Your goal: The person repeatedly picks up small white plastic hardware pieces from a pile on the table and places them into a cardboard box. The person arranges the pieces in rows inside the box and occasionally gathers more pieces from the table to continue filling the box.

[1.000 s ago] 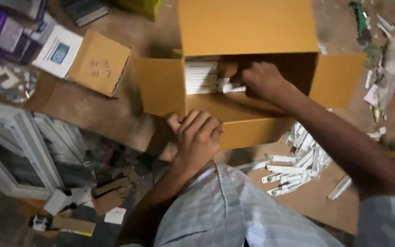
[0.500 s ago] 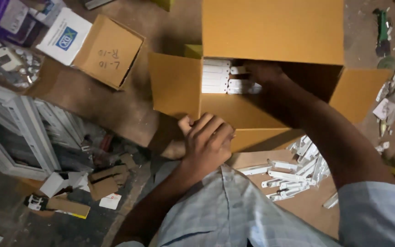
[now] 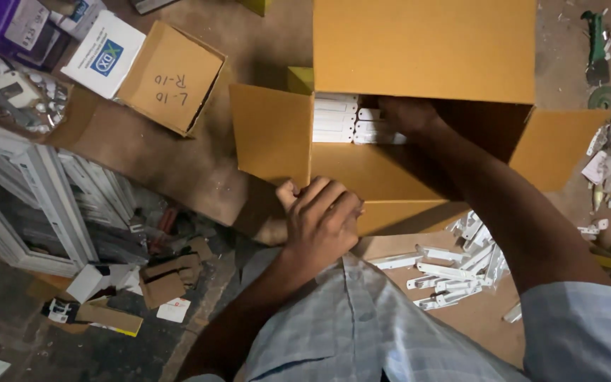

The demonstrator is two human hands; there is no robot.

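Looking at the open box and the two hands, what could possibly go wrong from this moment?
1. The right hand reaches deep into the large open brown cardboard box, among the stacked flat white plastic pieces; a careless push may knock the neat rows out of order.
2. The left hand presses only on the near flap, so the box might tip or slide.
3. The loose pile of white plastic strips lies close to the right arm and could be swept away.

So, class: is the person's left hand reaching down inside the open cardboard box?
No. The left hand rests on the near outer edge of the cardboard box, while the right hand reaches inside.
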